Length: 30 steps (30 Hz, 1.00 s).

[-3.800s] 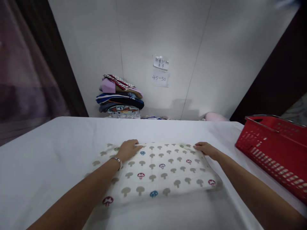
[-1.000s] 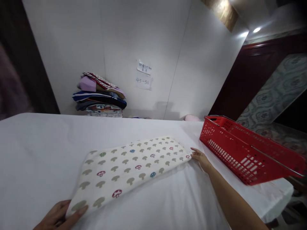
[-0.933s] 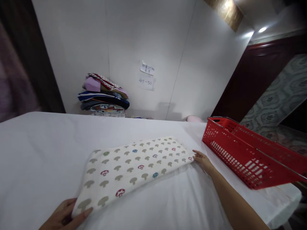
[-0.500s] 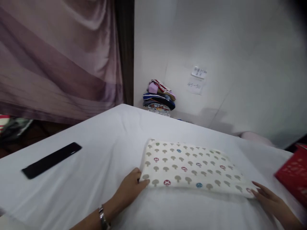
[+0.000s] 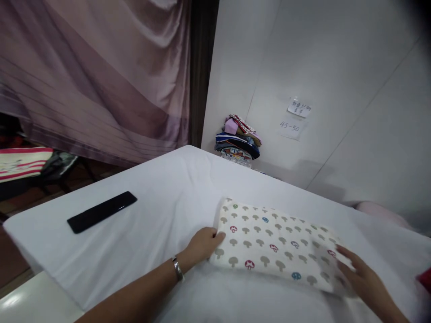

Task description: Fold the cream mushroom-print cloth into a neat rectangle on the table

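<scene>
A folded cream cloth [image 5: 279,242] printed with grey, red, blue and green mushrooms lies on the white-covered table [image 5: 158,224]. My left hand [image 5: 204,244], with a silver bracelet on its wrist, pinches the cloth's left edge, thumb on top. Over the right end of the cloth is my right hand [image 5: 362,273], its fingers stretched out and a little apart. That end looks blurred, and whether the fingertips press on it is hard to see.
A black phone-like slab [image 5: 103,212] lies on the table's left part. Beyond the far edge stands a stack of folded fabrics [image 5: 238,139] by the wall. A red object [image 5: 424,280] shows at the right edge. A pinkish curtain [image 5: 128,80] hangs at left.
The camera view has shifted, so the table and phone-like slab appear further right. My right hand has left the cloth's right corner and moved inward over its end. My left hand keeps its hold.
</scene>
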Tool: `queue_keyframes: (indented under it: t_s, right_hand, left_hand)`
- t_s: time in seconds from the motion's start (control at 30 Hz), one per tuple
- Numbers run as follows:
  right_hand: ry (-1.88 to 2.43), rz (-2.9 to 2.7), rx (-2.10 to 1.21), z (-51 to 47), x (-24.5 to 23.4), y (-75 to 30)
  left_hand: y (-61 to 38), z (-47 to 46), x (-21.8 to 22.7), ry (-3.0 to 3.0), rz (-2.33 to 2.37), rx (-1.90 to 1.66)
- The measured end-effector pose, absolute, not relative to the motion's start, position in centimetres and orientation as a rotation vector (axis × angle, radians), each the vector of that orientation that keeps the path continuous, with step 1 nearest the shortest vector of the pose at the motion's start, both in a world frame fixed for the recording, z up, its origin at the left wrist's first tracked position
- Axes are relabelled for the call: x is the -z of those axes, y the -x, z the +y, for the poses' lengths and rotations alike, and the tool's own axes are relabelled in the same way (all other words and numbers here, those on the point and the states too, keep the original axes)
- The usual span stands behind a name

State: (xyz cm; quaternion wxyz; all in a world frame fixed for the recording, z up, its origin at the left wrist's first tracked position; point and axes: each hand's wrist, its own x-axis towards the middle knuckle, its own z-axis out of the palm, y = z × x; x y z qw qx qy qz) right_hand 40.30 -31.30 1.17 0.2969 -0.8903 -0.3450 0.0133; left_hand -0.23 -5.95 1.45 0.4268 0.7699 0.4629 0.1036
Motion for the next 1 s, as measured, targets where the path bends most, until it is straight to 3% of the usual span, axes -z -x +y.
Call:
queue_keyframes:
  t_s: [0.23,0.47,0.67,1.0]
  right_hand:
    - [1.875,-1.419,-0.546,-15.8,-1.5,-23.9]
    - [1.755,-1.446,-0.530,-4.2,-0.3,-20.0]
    - [1.733,-1.459,-0.629,-1.0,-0.2,-20.6]
    - [1.689,-1.501,-0.941,0.1,-1.2,-21.7]
  left_hand:
    - [-0.2,-4.8,-1.0,-1.900,1.147,-0.301]
    - [-2.8,-2.4,-0.8,-1.819,1.131,-0.446]
    - [-2.9,-2.9,0.5,-1.832,1.065,-0.480]
    - [-1.9,-4.6,-1.5,-1.597,0.854,-0.372]
